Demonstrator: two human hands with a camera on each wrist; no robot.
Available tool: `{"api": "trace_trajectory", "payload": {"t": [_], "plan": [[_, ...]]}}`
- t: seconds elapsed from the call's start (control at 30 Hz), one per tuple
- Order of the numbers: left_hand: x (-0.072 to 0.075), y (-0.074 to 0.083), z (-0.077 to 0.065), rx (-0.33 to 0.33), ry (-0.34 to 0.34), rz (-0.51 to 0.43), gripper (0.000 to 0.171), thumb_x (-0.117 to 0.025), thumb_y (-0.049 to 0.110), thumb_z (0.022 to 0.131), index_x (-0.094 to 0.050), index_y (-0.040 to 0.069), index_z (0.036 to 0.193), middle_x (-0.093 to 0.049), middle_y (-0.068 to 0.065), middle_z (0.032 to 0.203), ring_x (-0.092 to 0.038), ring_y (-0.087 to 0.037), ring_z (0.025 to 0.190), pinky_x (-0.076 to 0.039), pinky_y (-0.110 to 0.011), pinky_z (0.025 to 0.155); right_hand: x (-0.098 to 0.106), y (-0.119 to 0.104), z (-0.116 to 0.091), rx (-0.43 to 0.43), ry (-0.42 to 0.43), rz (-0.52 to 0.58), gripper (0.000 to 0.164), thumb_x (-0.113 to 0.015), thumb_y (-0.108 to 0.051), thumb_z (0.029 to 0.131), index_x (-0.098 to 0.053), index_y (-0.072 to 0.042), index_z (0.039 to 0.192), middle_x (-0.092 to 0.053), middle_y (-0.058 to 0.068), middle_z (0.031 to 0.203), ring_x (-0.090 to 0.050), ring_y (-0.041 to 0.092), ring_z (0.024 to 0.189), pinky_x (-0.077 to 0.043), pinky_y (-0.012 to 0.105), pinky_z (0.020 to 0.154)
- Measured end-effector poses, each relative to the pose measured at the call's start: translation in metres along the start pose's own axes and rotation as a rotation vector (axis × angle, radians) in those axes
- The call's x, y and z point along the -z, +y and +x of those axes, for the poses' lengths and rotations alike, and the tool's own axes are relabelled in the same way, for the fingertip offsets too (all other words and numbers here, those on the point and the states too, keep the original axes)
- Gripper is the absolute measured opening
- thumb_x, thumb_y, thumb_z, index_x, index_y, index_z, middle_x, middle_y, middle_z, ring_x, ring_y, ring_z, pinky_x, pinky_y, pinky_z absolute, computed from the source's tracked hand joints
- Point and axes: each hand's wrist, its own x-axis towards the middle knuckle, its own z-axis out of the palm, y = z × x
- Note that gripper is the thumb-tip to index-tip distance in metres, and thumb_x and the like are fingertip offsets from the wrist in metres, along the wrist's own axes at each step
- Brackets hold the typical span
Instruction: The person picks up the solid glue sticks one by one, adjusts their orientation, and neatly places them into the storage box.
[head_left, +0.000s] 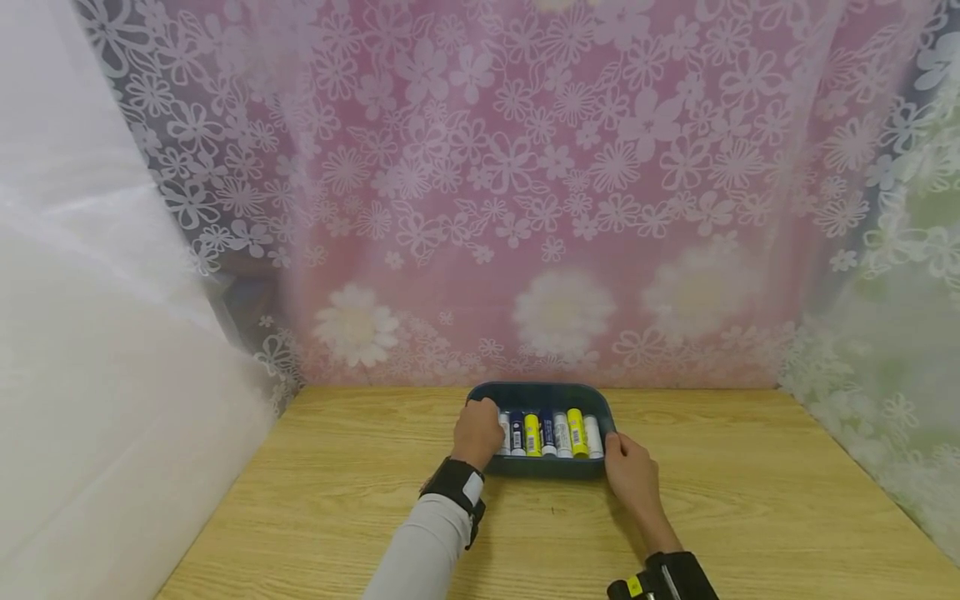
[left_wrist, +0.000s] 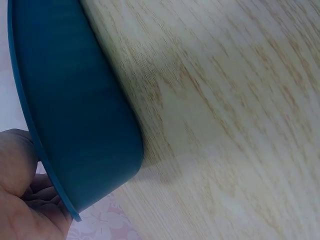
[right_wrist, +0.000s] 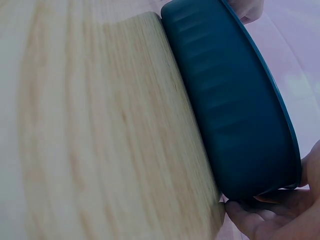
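Note:
A dark teal plastic basket [head_left: 543, 469] sits at the far part of the table. Inside it, several glue sticks lie side by side, among them a yellow one [head_left: 576, 432], a navy one [head_left: 548, 434] and a white one [head_left: 593, 437]. At the basket's left end, my left hand [head_left: 478, 433] grips the rim, and its fingers curl over the edge in the left wrist view. The right end is held by my right hand [head_left: 633, 471]. In the right wrist view, that hand's fingers [right_wrist: 250, 217] reach under the basket's corner.
The wood-grain table [head_left: 360, 450] ends just behind the basket. A pink flowered curtain [head_left: 465, 208] hangs along its back edge. White sheeting [head_left: 112, 333] borders the left side, and more flowered curtain [head_left: 892, 333] borders the right.

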Motion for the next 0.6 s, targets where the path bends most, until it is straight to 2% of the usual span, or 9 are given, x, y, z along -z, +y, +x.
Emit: {"api": "trace_trajectory", "payload": {"t": [0.33,0.6], "plan": [[-0.0017,-0.0015,-0.0012,-0.026,0.023,0.030,0.008,-0.074,0.001,0.084,-0.068,-0.001,0.081,-0.071,-0.019,0.085,-0.072,-0.036,0.083,-0.059,-0.043,0.063,-0.0016,0.0006,0.0017,-0.016,-0.003,-0.011,0.055,-0.032,-0.036,0.109,-0.050,0.000,0.147,-0.050,0.027,0.147,-0.044,0.049,0.138,-0.037,0.063,0.112],[-0.0026,-0.0023,0.0003,-0.019,-0.005,0.014,0.020,-0.072,-0.001,0.087,-0.059,0.004,0.071,-0.066,-0.015,0.075,-0.070,-0.034,0.076,-0.053,-0.038,0.056,-0.0013,-0.0001,0.0008,-0.007,0.003,-0.007,0.055,-0.033,-0.037,0.109,-0.051,0.000,0.146,-0.050,0.027,0.147,-0.044,0.049,0.138,-0.038,0.063,0.112]]}}
